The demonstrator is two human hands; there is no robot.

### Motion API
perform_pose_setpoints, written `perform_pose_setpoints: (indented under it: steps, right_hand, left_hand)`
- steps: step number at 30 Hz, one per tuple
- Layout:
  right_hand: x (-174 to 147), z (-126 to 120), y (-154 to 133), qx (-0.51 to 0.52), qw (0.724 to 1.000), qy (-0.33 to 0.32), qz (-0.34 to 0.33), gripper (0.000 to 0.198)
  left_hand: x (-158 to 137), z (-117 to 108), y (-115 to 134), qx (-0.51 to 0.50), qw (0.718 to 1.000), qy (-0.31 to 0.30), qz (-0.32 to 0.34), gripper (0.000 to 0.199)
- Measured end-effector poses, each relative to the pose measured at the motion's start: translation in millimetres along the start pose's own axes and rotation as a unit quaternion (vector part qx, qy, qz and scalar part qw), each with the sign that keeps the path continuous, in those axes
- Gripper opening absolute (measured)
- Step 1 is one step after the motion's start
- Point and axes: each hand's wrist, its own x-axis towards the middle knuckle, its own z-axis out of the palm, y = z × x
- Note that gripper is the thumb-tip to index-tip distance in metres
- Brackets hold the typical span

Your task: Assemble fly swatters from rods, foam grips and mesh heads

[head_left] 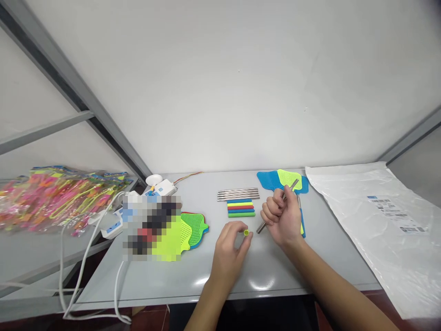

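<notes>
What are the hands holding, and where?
Left hand: yellow-green hollow tube, pinched near its visible open end. Right hand: shiny metal rod, gripped around its middle.

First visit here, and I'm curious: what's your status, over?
Left hand pinching yellow tube. Right hand gripping metal rod, apart from tube. More rods and coloured tubes lying beyond hands, not between them.

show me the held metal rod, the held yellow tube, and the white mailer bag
Held metal rod (262,226): head view, lower end
Held yellow tube (246,233): head view, open end
White mailer bag (379,242): head view, middle of its surface
</notes>
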Motion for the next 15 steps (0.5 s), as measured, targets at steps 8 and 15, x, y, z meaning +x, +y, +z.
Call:
perform_pose_setpoints:
  steps: [8,15]
  right_hand:
    - [-7,43,-3,-0.043,0.992,-0.112,-0.046,0.047]
    - [-5,39,7,-0.094,0.986,-0.138,-0.015,0.047]
  left_hand:
    - [11,-1,6,0.025,0.998,-0.001,0.052,0.010]
    - [5,3,0,0.019,0.999,0.021,0.031,0.007]
